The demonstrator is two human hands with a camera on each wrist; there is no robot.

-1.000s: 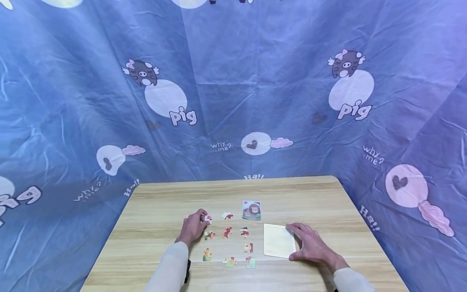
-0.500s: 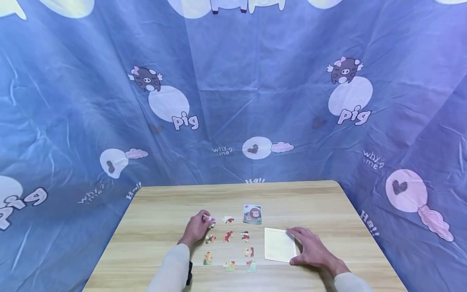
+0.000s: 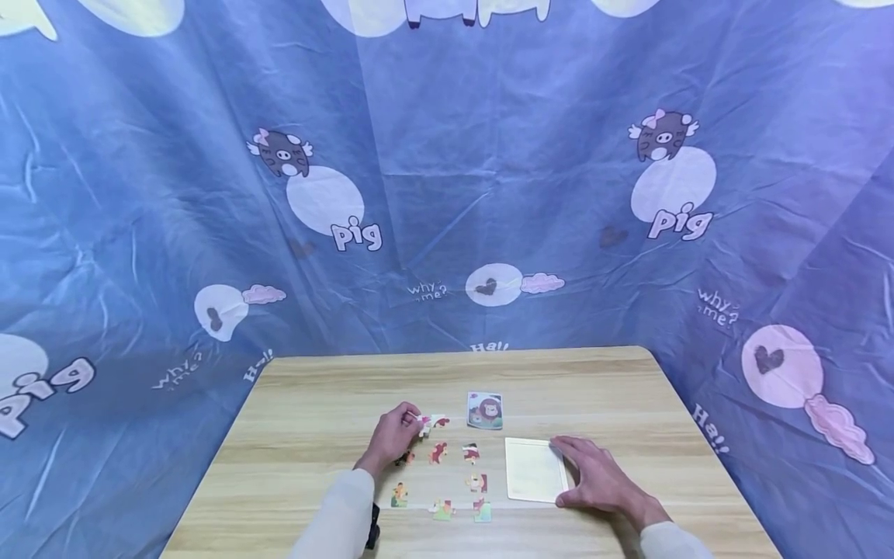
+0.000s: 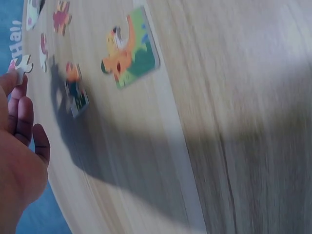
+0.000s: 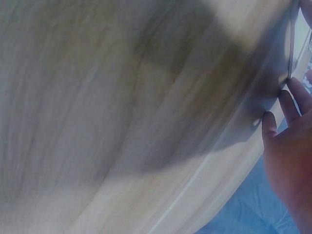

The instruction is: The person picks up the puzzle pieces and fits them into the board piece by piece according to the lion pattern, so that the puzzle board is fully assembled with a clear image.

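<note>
Between thumb and fingers my left hand [image 3: 393, 436] pinches a pink and white jigsaw piece [image 3: 424, 427], raised off the table in the left wrist view. Right beside it in the head view lies a white and red piece [image 3: 440, 421]. Partly behind the left hand is a green and orange piece [image 3: 405, 458]. My right hand [image 3: 599, 477] holds the right side of a white square puzzle tray [image 3: 534, 470], thumb at the near corner and forefinger at the far one. The tray's inside shows bare white.
Several more pieces lie apart on the wooden table [image 3: 314, 419], including an orange and green one [image 3: 399, 494] and a pale green one [image 3: 482, 510]. A lion picture card [image 3: 485, 410] lies behind the tray. Blue printed cloth [image 3: 433, 194] hangs behind the table.
My left hand has lifted the pink and white piece and carried it right, close to the white and red piece. The right hand stays at the tray. The head view has tilted slightly up.
</note>
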